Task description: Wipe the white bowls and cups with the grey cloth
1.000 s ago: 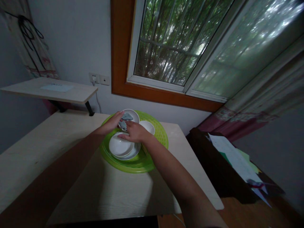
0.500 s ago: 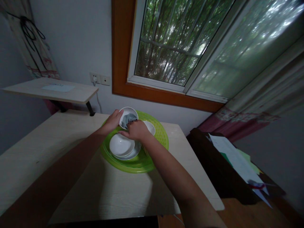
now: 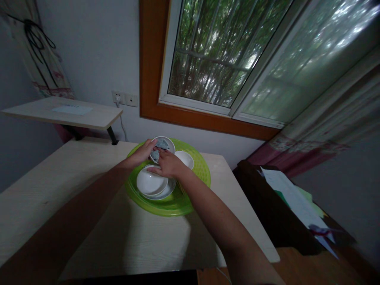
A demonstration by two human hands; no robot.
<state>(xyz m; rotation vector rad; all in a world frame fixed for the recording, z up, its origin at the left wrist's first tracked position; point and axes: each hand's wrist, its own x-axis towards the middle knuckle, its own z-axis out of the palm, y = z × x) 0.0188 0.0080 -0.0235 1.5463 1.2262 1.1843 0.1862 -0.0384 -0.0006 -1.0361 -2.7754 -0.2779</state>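
Note:
At the far side of a round green tray (image 3: 200, 176), my left hand (image 3: 144, 152) grips a white bowl (image 3: 172, 145) by its left rim, the inside tipped toward me. My right hand (image 3: 170, 164) has its fingers inside that bowl on a grey cloth (image 3: 162, 143), pressing it against the inner wall; the fingertips are partly hidden. Below my right thumb, another white bowl (image 3: 151, 183) rests on a white plate (image 3: 168, 192). A third white bowl (image 3: 186, 159) sits behind my right wrist. Thin yellowish sticks (image 3: 180, 187) lie partly under my right forearm.
The tray stands on a pale wooden table (image 3: 160, 245) near the wall. A raised shelf (image 3: 97, 118) with a paper on it stands at the back left. To the right is a dark piece of furniture (image 3: 267, 213) holding papers (image 3: 297, 198). A window (image 3: 219, 59) is behind.
The bowl in my left hand has shifted slightly right and down. My right-hand fingers have moved a little left and spread, and the cloth now lies wider across the bowl's inside.

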